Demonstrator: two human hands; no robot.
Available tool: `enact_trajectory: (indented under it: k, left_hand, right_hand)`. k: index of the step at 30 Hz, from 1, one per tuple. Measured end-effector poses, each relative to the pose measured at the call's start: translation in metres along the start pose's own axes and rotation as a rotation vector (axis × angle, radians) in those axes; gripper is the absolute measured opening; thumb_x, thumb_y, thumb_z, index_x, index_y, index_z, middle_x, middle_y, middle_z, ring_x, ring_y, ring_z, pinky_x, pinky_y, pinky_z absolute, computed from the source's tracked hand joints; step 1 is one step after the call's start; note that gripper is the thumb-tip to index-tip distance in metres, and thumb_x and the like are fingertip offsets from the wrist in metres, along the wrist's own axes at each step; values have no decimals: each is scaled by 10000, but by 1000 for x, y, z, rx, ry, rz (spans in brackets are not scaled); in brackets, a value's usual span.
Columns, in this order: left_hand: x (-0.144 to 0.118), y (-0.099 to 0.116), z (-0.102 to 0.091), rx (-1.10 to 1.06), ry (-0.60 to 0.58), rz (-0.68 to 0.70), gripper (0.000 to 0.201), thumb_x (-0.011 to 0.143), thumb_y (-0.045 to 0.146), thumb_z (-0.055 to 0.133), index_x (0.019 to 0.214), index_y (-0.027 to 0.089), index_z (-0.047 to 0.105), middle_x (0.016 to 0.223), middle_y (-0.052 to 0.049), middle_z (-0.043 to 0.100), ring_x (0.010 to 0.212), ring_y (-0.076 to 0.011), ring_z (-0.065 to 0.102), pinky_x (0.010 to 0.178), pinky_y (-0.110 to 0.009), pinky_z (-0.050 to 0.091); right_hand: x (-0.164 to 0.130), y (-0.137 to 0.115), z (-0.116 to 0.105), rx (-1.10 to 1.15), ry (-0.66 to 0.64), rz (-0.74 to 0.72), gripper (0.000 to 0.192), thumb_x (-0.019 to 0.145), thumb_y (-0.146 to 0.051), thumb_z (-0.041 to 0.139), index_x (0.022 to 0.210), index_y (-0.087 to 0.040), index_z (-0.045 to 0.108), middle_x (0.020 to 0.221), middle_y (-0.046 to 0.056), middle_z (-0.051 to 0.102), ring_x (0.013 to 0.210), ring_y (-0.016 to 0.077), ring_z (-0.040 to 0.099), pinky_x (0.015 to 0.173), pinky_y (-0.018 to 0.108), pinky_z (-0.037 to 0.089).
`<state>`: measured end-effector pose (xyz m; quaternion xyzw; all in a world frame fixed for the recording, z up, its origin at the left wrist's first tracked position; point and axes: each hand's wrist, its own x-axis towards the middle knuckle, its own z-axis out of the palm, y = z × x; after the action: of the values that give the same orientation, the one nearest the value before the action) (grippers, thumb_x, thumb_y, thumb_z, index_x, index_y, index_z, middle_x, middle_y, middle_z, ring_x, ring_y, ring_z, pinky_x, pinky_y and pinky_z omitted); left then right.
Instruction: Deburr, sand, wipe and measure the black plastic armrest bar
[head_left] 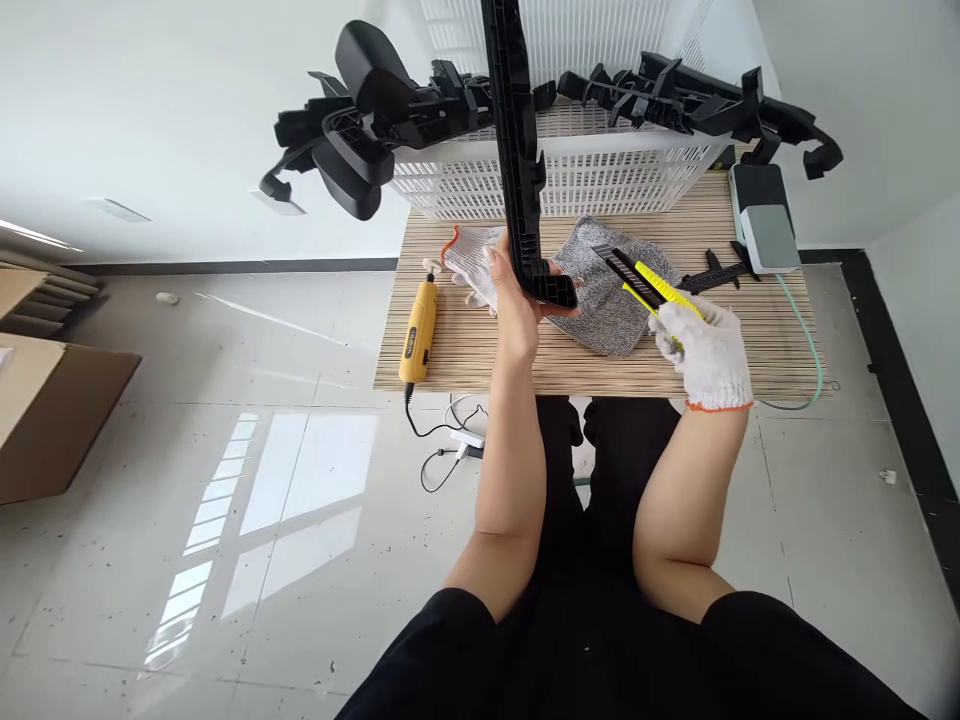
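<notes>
Your bare left hand [517,300] grips the long black plastic part [517,150] at its lower end, upright above the surface [465,350]. Gloved right hand [709,350] closes round a yellow utility knife [645,285]. Part looks stiff, light, top-heavy; hold it low and firm.

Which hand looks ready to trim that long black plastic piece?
Probably the right hand: gloved, it holds the yellow utility knife pointing toward the black plastic part. The bare left hand is busy gripping that part's lower end upright.
</notes>
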<state>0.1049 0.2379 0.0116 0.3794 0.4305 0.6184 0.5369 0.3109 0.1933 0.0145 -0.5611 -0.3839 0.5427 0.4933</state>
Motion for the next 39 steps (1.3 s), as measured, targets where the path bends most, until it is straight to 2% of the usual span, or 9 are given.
enact_trajectory:
  k: [4, 9, 13, 17, 21, 24, 30, 35, 39]
  left_hand:
    - [-1, 2, 3, 11, 21, -2, 775, 893, 815, 179, 1509, 378, 353, 884, -46, 622, 929, -222, 692, 707, -330, 612]
    - [-4, 5, 6, 23, 16, -20, 691, 956, 725, 143, 1490, 373, 407, 889, -51, 632, 929, -215, 701, 642, -278, 613]
    - [-4, 3, 7, 25, 56, -52, 706, 940, 754, 153, 1468, 382, 438, 897, -51, 631, 926, -210, 698, 649, -275, 614]
    - [-3, 1, 5, -31, -7, -17, 699, 945, 745, 162, 1476, 367, 414, 882, -41, 603, 881, -197, 692, 667, -293, 621]
    - [-7, 5, 5, -77, -49, 28, 625, 996, 654, 156, 1470, 342, 418, 847, -28, 581, 889, -193, 695, 691, -305, 635]
    - [-9, 9, 7, -79, -58, 5, 620, 1007, 627, 142, 1483, 327, 401, 847, -32, 589, 925, -204, 705, 714, -316, 637]
    - [-9, 14, 10, 7, 101, -92, 676, 962, 709, 123, 1459, 378, 438, 908, -48, 658, 886, -197, 700, 677, -297, 612]
    - [-8, 12, 9, -5, 29, -55, 636, 996, 647, 108, 1445, 357, 452, 907, -47, 642, 896, -200, 712, 649, -278, 600]
    - [-8, 11, 9, 31, 6, -48, 639, 992, 656, 108, 1463, 366, 428, 914, -53, 644, 981, -211, 707, 649, -268, 598]
  right_hand:
    - [3, 0, 1, -88, -187, 87, 335, 645, -329, 829, 952, -203, 783, 651, 3, 618, 500, 65, 418, 429, 213, 298]
    - [10, 2, 13, 8, -49, -26, 320, 728, -403, 775, 994, -226, 772, 670, -7, 598, 524, 62, 452, 435, 189, 320]
    - [12, 2, 13, -39, -161, 84, 338, 672, -328, 809, 979, -191, 772, 637, -1, 593, 527, 69, 471, 430, 187, 311]
    - [12, 1, 9, -18, -64, 7, 306, 722, -342, 780, 996, -207, 774, 645, -7, 581, 521, 63, 461, 430, 187, 309]
    - [12, 1, 6, -97, -186, 68, 354, 688, -310, 805, 1019, -187, 780, 628, -5, 589, 496, 57, 431, 418, 190, 293]
    - [13, 1, 5, -44, -99, 14, 321, 712, -306, 783, 1012, -193, 780, 622, -10, 580, 501, 59, 444, 421, 187, 297]
    - [13, 3, 2, -29, -128, 7, 272, 716, -279, 788, 975, -195, 786, 614, -12, 570, 498, 56, 440, 423, 187, 293]
    - [13, 2, 4, -84, -199, 41, 325, 692, -282, 810, 1003, -190, 786, 620, -12, 582, 490, 53, 428, 416, 188, 291]
    - [14, 1, 5, -38, -108, 25, 295, 718, -306, 786, 988, -186, 779, 592, -16, 565, 477, 53, 436, 404, 180, 287]
